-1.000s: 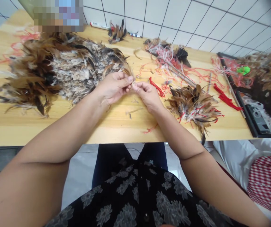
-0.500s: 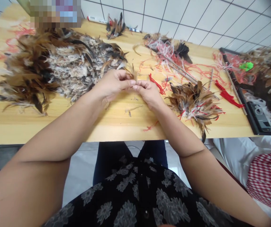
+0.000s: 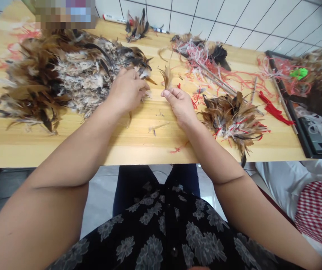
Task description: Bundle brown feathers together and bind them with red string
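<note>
Between thumb and fingers, my right hand [image 3: 179, 102] pinches a small bunch of brown feathers [image 3: 166, 77], tips pointing up. My left hand [image 3: 128, 90] rests at the right edge of a large pile of brown, black and whitish feathers [image 3: 82, 78]. Its fingers are curled down at the feathers, and what they hold, if anything, is hidden. To the right of my right hand lies a bundle of brown feathers tied with red thread [image 3: 231, 120]. Red threads [image 3: 275, 109] lie farther right on the wooden table [image 3: 138, 152].
Pink and white strings [image 3: 191, 54] lie with thin sticks [image 3: 218, 83] at the back. A small dark feather clump [image 3: 137, 28] is beside a marker [image 3: 116, 18] near the tiled wall. A black-framed tray [image 3: 304, 144] with feathers stands at the right.
My left hand has parted from my right hand and moved left onto the large feather pile. The small feather bunch stays in my right hand, now more fully visible.
</note>
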The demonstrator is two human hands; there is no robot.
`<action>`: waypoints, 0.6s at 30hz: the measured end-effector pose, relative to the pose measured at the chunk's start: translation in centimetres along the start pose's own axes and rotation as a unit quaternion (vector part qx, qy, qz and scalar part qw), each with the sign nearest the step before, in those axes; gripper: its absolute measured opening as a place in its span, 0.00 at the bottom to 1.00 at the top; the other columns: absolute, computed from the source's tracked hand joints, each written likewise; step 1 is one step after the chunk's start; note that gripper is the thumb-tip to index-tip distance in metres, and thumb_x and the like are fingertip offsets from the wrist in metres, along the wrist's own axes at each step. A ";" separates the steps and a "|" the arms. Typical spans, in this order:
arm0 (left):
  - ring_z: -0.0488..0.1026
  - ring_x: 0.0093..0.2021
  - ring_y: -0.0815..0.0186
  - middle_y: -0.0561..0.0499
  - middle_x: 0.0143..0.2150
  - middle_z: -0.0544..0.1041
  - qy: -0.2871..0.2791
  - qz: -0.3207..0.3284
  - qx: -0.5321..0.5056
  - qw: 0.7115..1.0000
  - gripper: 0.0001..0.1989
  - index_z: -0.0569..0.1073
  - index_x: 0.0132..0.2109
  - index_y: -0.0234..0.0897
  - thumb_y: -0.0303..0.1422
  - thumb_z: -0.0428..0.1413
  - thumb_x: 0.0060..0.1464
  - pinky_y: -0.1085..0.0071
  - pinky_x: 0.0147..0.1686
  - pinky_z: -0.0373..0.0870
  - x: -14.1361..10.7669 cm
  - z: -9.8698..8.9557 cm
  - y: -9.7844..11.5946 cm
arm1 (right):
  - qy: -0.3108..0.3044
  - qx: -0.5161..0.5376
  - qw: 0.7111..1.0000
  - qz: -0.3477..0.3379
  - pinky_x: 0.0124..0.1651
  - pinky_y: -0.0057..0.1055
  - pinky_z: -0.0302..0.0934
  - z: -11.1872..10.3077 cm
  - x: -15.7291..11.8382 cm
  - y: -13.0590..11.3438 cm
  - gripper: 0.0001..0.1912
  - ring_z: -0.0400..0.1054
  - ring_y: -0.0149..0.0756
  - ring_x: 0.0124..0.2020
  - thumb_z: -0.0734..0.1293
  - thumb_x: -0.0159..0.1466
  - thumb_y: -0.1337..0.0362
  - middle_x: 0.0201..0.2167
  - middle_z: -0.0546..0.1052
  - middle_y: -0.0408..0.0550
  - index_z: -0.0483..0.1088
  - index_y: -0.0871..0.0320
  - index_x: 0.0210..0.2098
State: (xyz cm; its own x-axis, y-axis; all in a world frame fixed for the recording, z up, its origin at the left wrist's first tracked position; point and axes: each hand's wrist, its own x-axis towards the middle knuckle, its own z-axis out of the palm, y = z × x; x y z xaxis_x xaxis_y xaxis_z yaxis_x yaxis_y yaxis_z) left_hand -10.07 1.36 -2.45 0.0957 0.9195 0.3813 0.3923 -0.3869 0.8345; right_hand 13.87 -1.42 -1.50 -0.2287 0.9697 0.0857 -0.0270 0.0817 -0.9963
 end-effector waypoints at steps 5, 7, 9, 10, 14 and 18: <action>0.60 0.60 0.48 0.48 0.37 0.63 -0.018 -0.018 -0.001 1.000 0.10 0.81 0.33 0.46 0.24 0.70 0.50 0.60 0.80 0.43 -0.5 1.2 0.6 | 0.007 -0.010 1.000 0.008 0.58 0.35 0.75 0.2 -0.1 -0.1 0.29 0.77 0.38 0.46 0.84 0.64 0.35 0.37 0.83 0.43 0.79 0.54 0.37; 0.60 0.62 0.46 0.48 0.38 0.63 -0.013 -0.016 -0.006 1.000 0.13 0.78 0.31 0.47 0.25 0.72 0.49 0.59 0.81 0.41 -0.5 1.4 0.5 | 0.008 -0.015 1.000 0.011 0.59 0.35 0.74 0.2 -0.1 -0.1 0.29 0.77 0.38 0.48 0.83 0.64 0.35 0.37 0.83 0.43 0.79 0.54 0.36; 0.59 0.63 0.44 0.47 0.39 0.62 -0.012 -0.012 -0.012 1.000 0.15 0.75 0.29 0.47 0.29 0.74 0.50 0.58 0.81 0.40 -0.3 1.4 0.2 | 0.009 -0.021 1.000 0.008 0.60 0.35 0.73 0.2 0.0 -0.1 0.29 0.78 0.39 0.49 0.83 0.65 0.35 0.38 0.84 0.44 0.79 0.55 0.36; 0.58 0.63 0.43 0.46 0.38 0.63 -0.014 -0.009 -0.016 1.000 0.16 0.74 0.29 0.48 0.32 0.75 0.51 0.58 0.82 0.39 -0.2 1.3 0.1 | 0.011 -0.026 1.000 0.005 0.60 0.35 0.73 0.2 0.0 0.0 0.29 0.78 0.39 0.50 0.83 0.65 0.35 0.38 0.84 0.44 0.79 0.55 0.37; 0.59 0.63 0.42 0.45 0.39 0.66 -0.018 -0.001 -0.036 0.999 0.19 0.73 0.31 0.49 0.39 0.78 0.53 0.56 0.81 0.41 0.1 1.0 0.2 | 0.017 -0.042 0.999 -0.002 0.59 0.35 0.73 -0.1 0.3 0.5 0.27 0.78 0.39 0.49 0.81 0.68 0.37 0.37 0.82 0.43 0.80 0.55 0.38; 0.63 0.65 0.44 0.47 0.41 0.74 -0.019 -0.013 -0.097 0.995 0.18 0.76 0.37 0.50 0.41 0.79 0.57 0.59 0.75 0.55 -0.1 0.6 1.9 | 0.021 -0.042 0.999 -0.012 0.59 0.35 0.73 -0.2 0.4 0.7 0.26 0.77 0.37 0.47 0.82 0.69 0.39 0.36 0.81 0.42 0.80 0.56 0.38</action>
State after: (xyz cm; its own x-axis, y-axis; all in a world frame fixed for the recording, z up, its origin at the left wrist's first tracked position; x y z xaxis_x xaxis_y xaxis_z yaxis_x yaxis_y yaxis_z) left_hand -8.78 0.61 -1.16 0.1230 0.9298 0.3468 0.2107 -0.3660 0.9065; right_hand 13.98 -0.87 -2.16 -0.1871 0.9760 0.1113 0.0501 0.1227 -0.9912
